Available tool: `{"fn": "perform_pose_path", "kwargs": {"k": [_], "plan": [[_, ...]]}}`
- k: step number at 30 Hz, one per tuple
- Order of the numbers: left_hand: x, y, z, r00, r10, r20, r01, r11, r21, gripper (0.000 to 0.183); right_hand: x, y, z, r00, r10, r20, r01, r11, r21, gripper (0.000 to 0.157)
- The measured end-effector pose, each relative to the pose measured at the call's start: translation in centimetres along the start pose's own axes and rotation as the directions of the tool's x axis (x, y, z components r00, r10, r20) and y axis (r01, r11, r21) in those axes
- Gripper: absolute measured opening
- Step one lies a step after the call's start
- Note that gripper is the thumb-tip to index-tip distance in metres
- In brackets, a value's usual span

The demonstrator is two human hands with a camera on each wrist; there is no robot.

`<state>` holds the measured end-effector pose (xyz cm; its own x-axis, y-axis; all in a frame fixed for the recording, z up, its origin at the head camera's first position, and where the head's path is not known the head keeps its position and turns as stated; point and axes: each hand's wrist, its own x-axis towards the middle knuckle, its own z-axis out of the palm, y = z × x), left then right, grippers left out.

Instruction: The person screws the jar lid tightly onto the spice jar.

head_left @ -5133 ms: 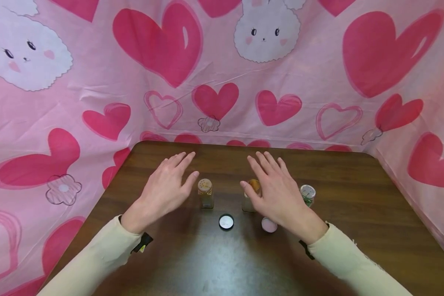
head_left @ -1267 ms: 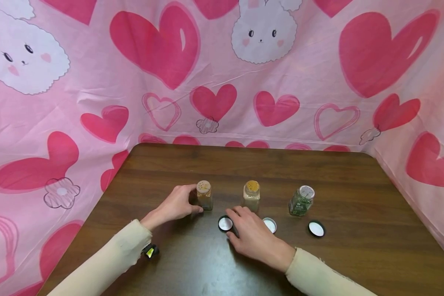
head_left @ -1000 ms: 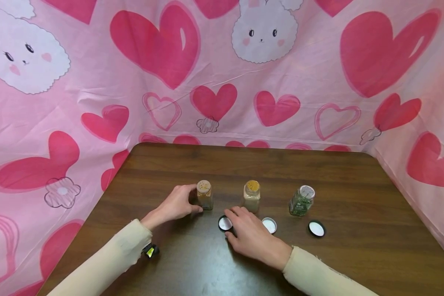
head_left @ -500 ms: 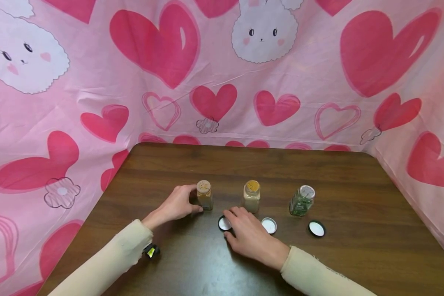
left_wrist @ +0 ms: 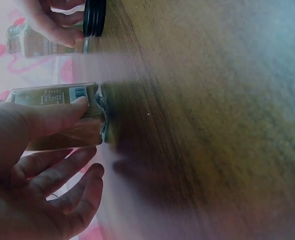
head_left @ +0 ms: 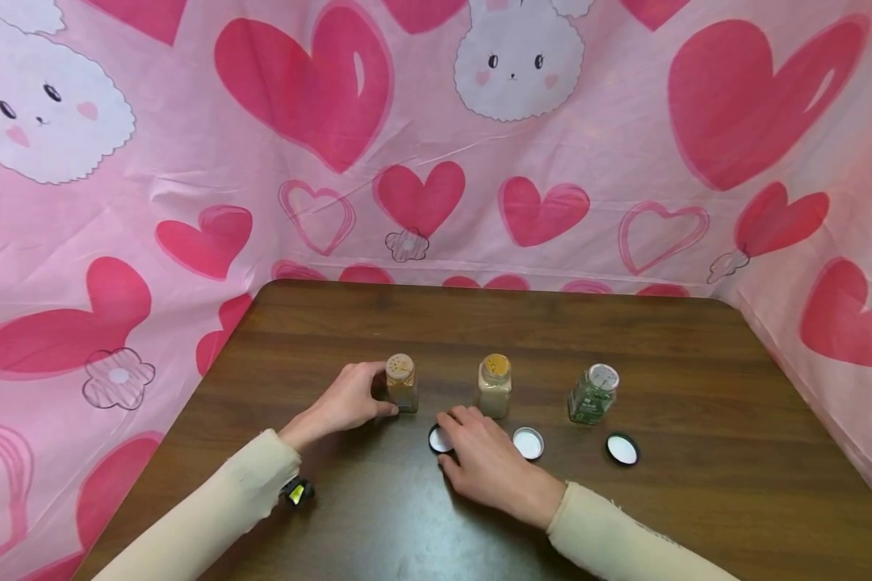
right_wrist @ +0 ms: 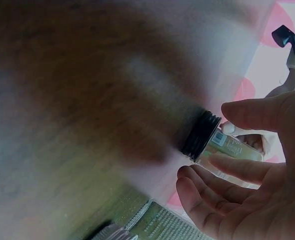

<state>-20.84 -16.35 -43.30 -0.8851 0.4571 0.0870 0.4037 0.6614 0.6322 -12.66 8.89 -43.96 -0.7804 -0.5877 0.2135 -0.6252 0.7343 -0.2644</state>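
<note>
Thumb and fingers of my left hand (head_left: 343, 399) hold a small glass spice jar (head_left: 404, 393) of brownish powder, upright on the table with a perforated top. In the left wrist view the thumb lies over the label of the jar (left_wrist: 62, 95), fingers on the far side. My right hand (head_left: 496, 466) spreads around a black lid (head_left: 439, 439) lying inside up. The right wrist view has the thumb and forefinger right at the edge of this lid (right_wrist: 200, 135), loosely bent. Behind the right hand stands a jar of pale powder (head_left: 494, 394) with a yellowish shaker top.
A jar of green herbs (head_left: 592, 395) stands on the right. Near it lies another dark-rimmed lid (head_left: 622, 449), and a third lid (head_left: 528, 443) lies beside my right hand. The brown wooden table (head_left: 698, 379) ends at a pink heart-patterned cloth (head_left: 610, 145).
Both hands hovered over the table earlier, then came down to the jar and lid. Over the last second my right hand has edged left over the lid; the left hand stays still.
</note>
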Motion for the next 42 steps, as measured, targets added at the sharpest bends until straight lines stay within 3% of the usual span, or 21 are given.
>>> {"fn": "perform_pose_path", "kwargs": {"k": [29, 42], "plan": [[-0.11, 0.01, -0.18, 0.999, -0.029, 0.015, 0.029, 1.000, -0.012, 0.047, 0.56, 0.25, 0.29, 1.000, -0.017, -0.006, 0.017, 1.000, 0.002, 0.041], [0.02, 0.07, -0.40, 0.997, -0.073, 0.029, 0.076, 0.993, -0.091, 0.054, 0.89, 0.22, 0.37, 1.000, -0.017, 0.004, 0.017, 1.000, -0.002, 0.038]]}}
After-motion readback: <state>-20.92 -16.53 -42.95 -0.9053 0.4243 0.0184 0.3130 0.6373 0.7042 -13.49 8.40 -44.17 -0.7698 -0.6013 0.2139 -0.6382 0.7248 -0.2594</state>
